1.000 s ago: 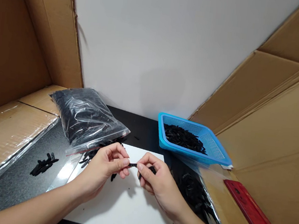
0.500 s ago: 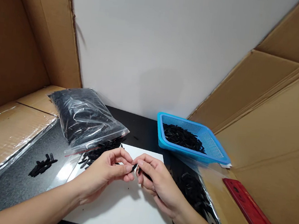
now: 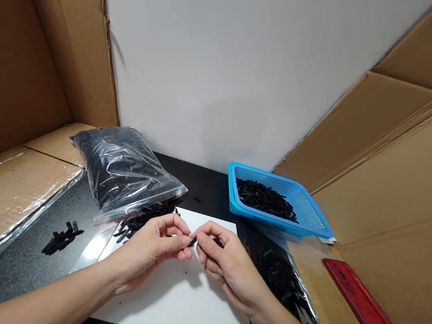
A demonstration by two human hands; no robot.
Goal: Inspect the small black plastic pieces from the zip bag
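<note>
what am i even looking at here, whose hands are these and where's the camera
The camera sits on a person's head and looks down at their own two bare hands. The left hand and right hand meet over a white sheet, pinching a small black piece between the fingertips. To the left lies a clear bag of similar black pieces, some spilled by its mouth. To the right stands a blue basket holding more. Cardboard walls surround the black table.
</note>
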